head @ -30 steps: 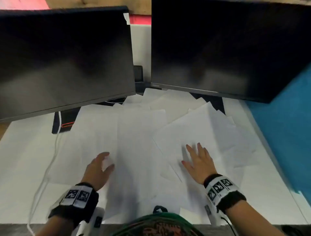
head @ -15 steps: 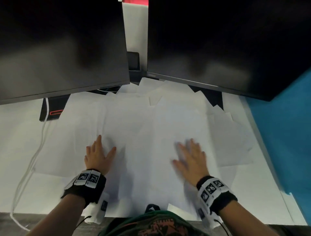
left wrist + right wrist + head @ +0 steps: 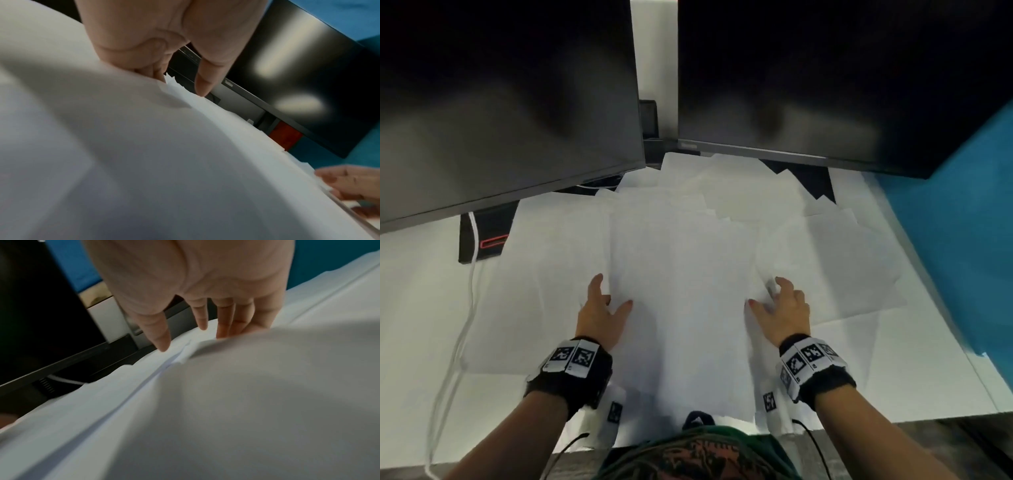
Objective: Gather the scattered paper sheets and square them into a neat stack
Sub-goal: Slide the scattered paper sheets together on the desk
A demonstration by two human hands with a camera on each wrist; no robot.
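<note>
Several white paper sheets (image 3: 688, 274) lie overlapping on the white desk (image 3: 414, 308), with a roughly squared pile in the middle and looser sheets (image 3: 842, 260) fanning right and back. My left hand (image 3: 611, 294) rests against the pile's left edge, thumb on top. My right hand (image 3: 767, 294) touches the right edge with its fingers spread and bent. In the left wrist view the left hand (image 3: 180, 84) presses its fingertips into the bulging paper (image 3: 144, 162). The right wrist view has the right hand (image 3: 185, 339) with its fingertips on the sheets (image 3: 246, 402).
Two dark monitors (image 3: 500, 102) (image 3: 825, 85) overhang the back of the desk, and some sheets reach under them. A black box with a red mark (image 3: 486, 236) and a white cable (image 3: 469, 308) sit at the left. A blue partition (image 3: 962, 222) bounds the right side.
The tilted sheet under my right hand has been swung square over the middle. My left hand went from curled to flat, and both hands now bracket the pile's sides.
</note>
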